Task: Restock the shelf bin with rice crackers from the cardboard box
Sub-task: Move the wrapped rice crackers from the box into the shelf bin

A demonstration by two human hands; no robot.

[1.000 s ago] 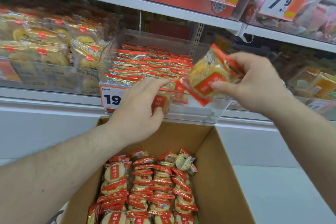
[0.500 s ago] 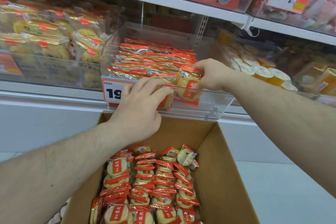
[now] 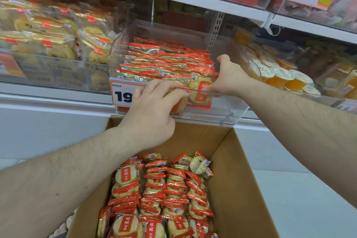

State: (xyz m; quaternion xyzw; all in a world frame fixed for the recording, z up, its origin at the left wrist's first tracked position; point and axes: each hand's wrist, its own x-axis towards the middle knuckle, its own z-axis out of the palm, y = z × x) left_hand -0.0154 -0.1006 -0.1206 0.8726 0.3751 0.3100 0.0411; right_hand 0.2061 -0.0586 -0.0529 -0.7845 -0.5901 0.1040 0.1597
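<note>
Supermarket shelving fills our view, with a clear shelf bin (image 3: 228, 111) at chest height and an open cardboard box (image 3: 237, 176) of rice crackers (image 3: 164, 197) below it. We are mid-placement: our right hand (image 3: 227, 78) reaches over the bin's front wall, fingers curled around a cracker packet (image 3: 200, 93) standing at the front row. Our left hand (image 3: 152, 110) is cupped over the rim, fingertips pressing a neighbouring packet (image 3: 179, 105) (we cannot tell whether they grip it). Next, we judge, both hands release, then dip into the box for more.
</note>
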